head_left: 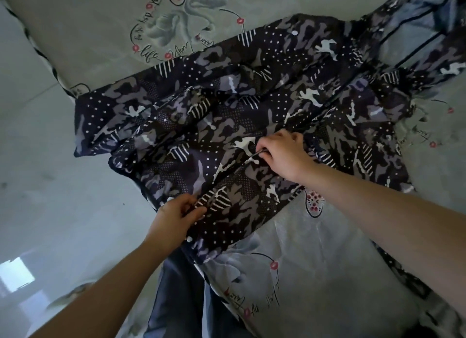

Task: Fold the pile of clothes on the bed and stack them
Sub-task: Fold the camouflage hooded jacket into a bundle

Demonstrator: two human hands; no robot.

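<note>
A dark camouflage jacket with white dots and stripes lies spread across the bed, its hood toward the upper right. A zip line runs down its middle. My right hand pinches the zip pull near the jacket's centre. My left hand grips the jacket's bottom hem beside the zip, at the bed's near edge. Part of the jacket hangs over that edge.
The bed sheet is grey-green with printed flowers and script. The bed's edge runs diagonally at the left, with a pale tiled floor beyond. My dark trousers show below.
</note>
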